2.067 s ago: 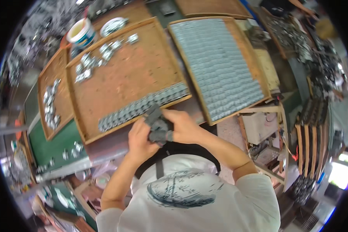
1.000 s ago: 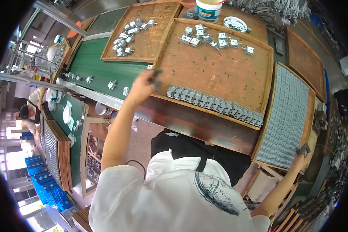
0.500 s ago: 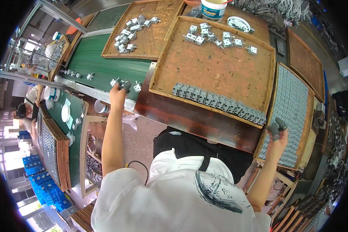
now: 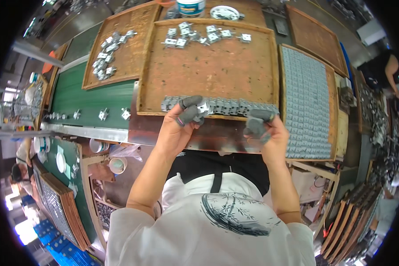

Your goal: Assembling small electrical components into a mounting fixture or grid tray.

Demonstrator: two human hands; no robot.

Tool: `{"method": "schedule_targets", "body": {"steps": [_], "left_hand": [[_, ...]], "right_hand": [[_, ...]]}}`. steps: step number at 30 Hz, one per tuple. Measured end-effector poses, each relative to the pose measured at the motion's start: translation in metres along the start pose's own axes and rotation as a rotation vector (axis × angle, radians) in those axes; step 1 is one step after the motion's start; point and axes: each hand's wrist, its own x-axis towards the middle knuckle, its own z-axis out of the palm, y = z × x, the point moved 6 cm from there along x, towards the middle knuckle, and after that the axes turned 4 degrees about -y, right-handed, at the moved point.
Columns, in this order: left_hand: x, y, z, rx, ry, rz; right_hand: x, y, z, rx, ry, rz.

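While one row [image 4: 221, 106] lines the tray [image 4: 217, 66], loose parts [image 4: 204, 35] remain; left hand [image 4: 177, 128] pinches one part [image 4: 202, 107], right hand [image 4: 270, 133] curled, hold unclear.

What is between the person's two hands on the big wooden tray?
In the head view, a row of small grey metal parts along the tray's near edge runs between the left hand and right hand.

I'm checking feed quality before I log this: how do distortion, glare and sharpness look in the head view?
Head view: strong fisheye, so the wooden tray edges bow and a black rim masks the corners. Lighting is even on the tray; bright glare burns out the lower-left edge. The left hand and right hand over the row of metal parts are fairly sharp; the outer clutter smears.
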Motion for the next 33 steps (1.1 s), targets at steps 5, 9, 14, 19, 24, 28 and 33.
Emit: {"method": "schedule_targets", "body": {"steps": [5, 9, 14, 19, 24, 28, 33], "left_hand": [[0.005, -0.015, 0.039, 0.223, -0.153, -0.045], [-0.001, -0.019, 0.049, 0.46, -0.176, 0.03], [-0.006, -0.022, 0.06, 0.549, -0.199, 0.039], [-0.011, -0.041, 0.081, 0.696, -0.178, -0.052], [-0.002, -0.058, 0.062, 0.677, -0.189, -0.096], [-0.001, -0.066, 0.065, 0.601, -0.196, -0.184], [0.001, -0.066, 0.074, 1.095, -0.246, 0.12]], "right_hand": [[-0.007, -0.011, 0.011, -0.032, -0.107, 0.008], [-0.007, -0.042, 0.017, -0.735, -0.189, -0.063], [-0.008, -0.054, 0.021, -1.019, -0.215, -0.412], [-0.007, -0.052, 0.018, -1.089, -0.148, -0.524], [0.001, -0.046, 0.004, -1.074, -0.233, -0.477], [0.002, -0.045, 0.003, -1.063, -0.314, -0.408], [0.002, -0.019, 0.007, -1.169, -0.191, -0.525]]}}
